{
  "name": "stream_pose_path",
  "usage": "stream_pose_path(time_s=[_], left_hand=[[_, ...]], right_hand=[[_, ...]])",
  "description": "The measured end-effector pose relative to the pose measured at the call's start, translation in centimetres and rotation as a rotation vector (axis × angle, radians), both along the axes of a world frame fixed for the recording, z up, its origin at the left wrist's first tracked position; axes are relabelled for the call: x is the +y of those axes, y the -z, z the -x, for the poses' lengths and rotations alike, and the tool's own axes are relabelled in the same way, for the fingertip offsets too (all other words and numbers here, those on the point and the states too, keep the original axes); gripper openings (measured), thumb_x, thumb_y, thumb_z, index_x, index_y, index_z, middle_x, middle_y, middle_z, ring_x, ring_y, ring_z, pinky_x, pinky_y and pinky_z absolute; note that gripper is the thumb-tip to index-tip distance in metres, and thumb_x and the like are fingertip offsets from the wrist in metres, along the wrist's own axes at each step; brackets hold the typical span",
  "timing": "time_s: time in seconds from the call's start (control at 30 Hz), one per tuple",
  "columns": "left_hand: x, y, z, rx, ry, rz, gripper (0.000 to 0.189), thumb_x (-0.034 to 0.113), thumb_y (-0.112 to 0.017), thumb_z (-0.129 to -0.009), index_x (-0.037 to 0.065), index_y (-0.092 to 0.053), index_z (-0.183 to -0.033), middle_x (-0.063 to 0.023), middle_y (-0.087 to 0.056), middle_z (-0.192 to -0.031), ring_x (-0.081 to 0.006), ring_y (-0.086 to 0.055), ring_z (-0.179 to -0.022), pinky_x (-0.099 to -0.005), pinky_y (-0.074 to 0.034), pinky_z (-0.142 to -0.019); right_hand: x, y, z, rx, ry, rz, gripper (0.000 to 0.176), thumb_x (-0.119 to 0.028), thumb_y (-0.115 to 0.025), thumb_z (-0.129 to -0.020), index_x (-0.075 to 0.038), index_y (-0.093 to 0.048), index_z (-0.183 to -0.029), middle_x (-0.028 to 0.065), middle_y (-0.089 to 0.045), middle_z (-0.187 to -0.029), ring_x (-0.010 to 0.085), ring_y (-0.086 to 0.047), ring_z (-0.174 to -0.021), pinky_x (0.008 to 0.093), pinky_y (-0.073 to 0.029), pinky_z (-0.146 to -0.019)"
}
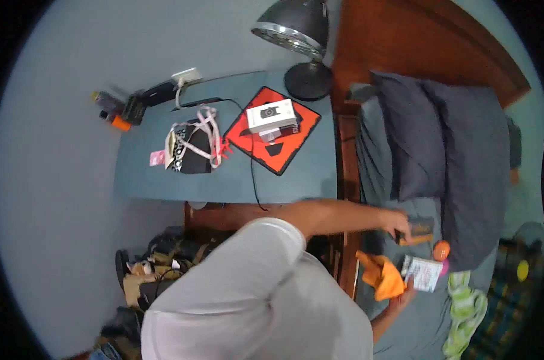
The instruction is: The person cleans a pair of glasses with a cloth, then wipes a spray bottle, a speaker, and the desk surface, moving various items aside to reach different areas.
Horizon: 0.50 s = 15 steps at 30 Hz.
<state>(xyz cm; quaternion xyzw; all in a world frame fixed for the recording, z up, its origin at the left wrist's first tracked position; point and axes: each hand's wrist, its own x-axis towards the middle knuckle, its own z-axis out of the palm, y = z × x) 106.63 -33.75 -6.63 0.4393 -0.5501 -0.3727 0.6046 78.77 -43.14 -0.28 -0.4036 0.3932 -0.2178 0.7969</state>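
Gripping the dark box [422, 227], our left fingers [406, 234] seemingly steady it on the bed [428, 321]; whether right fingers [410, 284] grip the white patterned item [425, 273], we cannot tell.

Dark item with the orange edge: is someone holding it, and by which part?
The left hand has its fingers at the end of the dark item nearest the person; whether they grip or only touch it cannot be told.

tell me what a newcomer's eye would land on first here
Probably the vivid orange-red mat, lying diamond-wise on the blue-grey desk with a white box on it. Next might come the big dark lamp at the desk corner by the wooden headboard, then the bright orange cloth at the right hand, over the bed.
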Motion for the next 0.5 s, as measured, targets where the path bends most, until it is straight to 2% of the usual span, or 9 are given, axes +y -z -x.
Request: stream_pose_path(time_s=[0.03, 0.13, 0.17, 0.2, 0.23, 0.3, 0.37, 0.4, 0.5], left_hand=[[-3.2, -1.7, 1.7, 0.516, 0.011, -0.645, 0.029, 0.016, -0.078, -0.07, 0.001, -0.067, -0.092, -0.0104, -0.065, -0.092, -0.0185, -0.059, -0.096, -0.0353, -0.051, -0.072], [-9.5, 0.2, 4.3, 0.29, -0.134, -0.586, 0.038, 0.023, -0.081, -0.065, -0.002, -0.067, -0.089, -0.0113, -0.066, -0.086, -0.0218, -0.061, -0.089, -0.0335, -0.05, -0.081], [-11.2, -1.4, 5.2, 0.132, -0.175, -0.857, 0.053, 0.026, -0.083, -0.06, -0.003, -0.062, -0.098, -0.0126, -0.063, -0.093, -0.0236, -0.059, -0.094, -0.0339, -0.047, -0.087], [-12.4, -2.6, 5.9, -0.036, -0.207, -1.125, 0.068, 0.03, -0.085, -0.055, -0.005, -0.058, -0.108, -0.0139, -0.061, -0.101, -0.0254, -0.056, -0.098, -0.0344, -0.043, -0.093], [-12.7, -3.2, 6.4, -0.023, -0.205, -1.127, 0.068, 0.03, -0.085, -0.055, -0.005, -0.058, -0.108, -0.0139, -0.061, -0.101, -0.0254, -0.056, -0.098, -0.0344, -0.043, -0.093], [-11.0, -4.2, 6.9, -0.26, -0.534, -0.922, 0.091, 0.029, -0.085, -0.049, -0.006, -0.043, -0.122, -0.0214, -0.04, -0.13, -0.0363, -0.042, -0.12, -0.0446, -0.04, -0.095], [-8.7, -7.6, 6.3, -0.289, -0.541, -0.896, 0.101, 0.03, -0.084, -0.05, -0.005, -0.034, -0.13, -0.0213, -0.033, -0.136, -0.0375, -0.035, -0.125, -0.0442, -0.037, -0.098], [-7.7, -8.8, 5.8, -0.325, -0.534, -0.864, 0.111, 0.032, -0.083, -0.051, -0.004, -0.025, -0.138, -0.0212, -0.026, -0.141, -0.0388, -0.027, -0.13, -0.0438, -0.033, -0.102], [-6.7, -7.1, 4.7, -0.277, -0.552, -0.772, 0.118, 0.032, -0.081, -0.055, 0.0, -0.01, -0.144, -0.0234, -0.027, -0.14, -0.0413, -0.03, -0.128, -0.0459, -0.029, -0.105]], right_hand=[[-1.0, 1.0, 0.5, -0.036, 0.019, 0.126, 0.04, -0.014, -0.057, -0.089, 0.004, -0.045, -0.123, 0.0142, -0.055, -0.117, 0.0254, -0.06, -0.093, 0.0384, -0.05, -0.084], [-4.7, 2.4, 1.9, 0.105, -0.128, 0.309, 0.045, -0.018, -0.06, -0.089, 0.006, -0.045, -0.124, 0.0152, -0.054, -0.118, 0.0239, -0.057, -0.097, 0.036, -0.048, -0.083], [-5.9, 2.4, 2.2, 0.114, -0.14, 0.308, 0.045, -0.018, -0.06, -0.089, 0.006, -0.045, -0.124, 0.0152, -0.054, -0.118, 0.0239, -0.057, -0.097, 0.036, -0.048, -0.083], [-7.0, 2.6, 2.6, 0.352, -0.212, 0.372, 0.047, -0.021, -0.061, -0.089, 0.007, -0.044, -0.123, 0.0169, -0.054, -0.118, 0.0242, -0.056, -0.098, 0.0361, -0.047, -0.083], [-7.9, 2.9, 3.0, 0.59, -0.283, 0.434, 0.05, -0.023, -0.062, -0.088, 0.008, -0.044, -0.123, 0.0186, -0.053, -0.119, 0.0244, -0.055, -0.1, 0.0363, -0.046, -0.083], [-8.7, 2.8, 3.1, 0.683, -0.304, 0.57, 0.055, -0.03, -0.062, -0.089, 0.01, -0.044, -0.121, 0.0216, -0.053, -0.118, 0.0263, -0.055, -0.1, 0.0367, -0.047, -0.081], [-8.6, 0.8, 2.2, 1.195, -0.21, 0.569, 0.056, -0.035, -0.06, -0.089, 0.011, -0.046, -0.117, 0.0208, -0.055, -0.113, 0.0277, -0.056, -0.095, 0.0365, -0.048, -0.078], [-9.0, 0.2, 2.4, 1.188, -0.232, 0.583, 0.056, -0.035, -0.06, -0.089, 0.011, -0.046, -0.117, 0.0208, -0.055, -0.113, 0.0277, -0.056, -0.095, 0.0365, -0.048, -0.078], [-9.3, -2.9, 2.6, 0.96, -0.403, 0.431, 0.044, -0.035, -0.051, -0.092, 0.006, -0.054, -0.107, 0.019, -0.061, -0.095, 0.0262, -0.059, -0.082, 0.0407, -0.048, -0.072]])
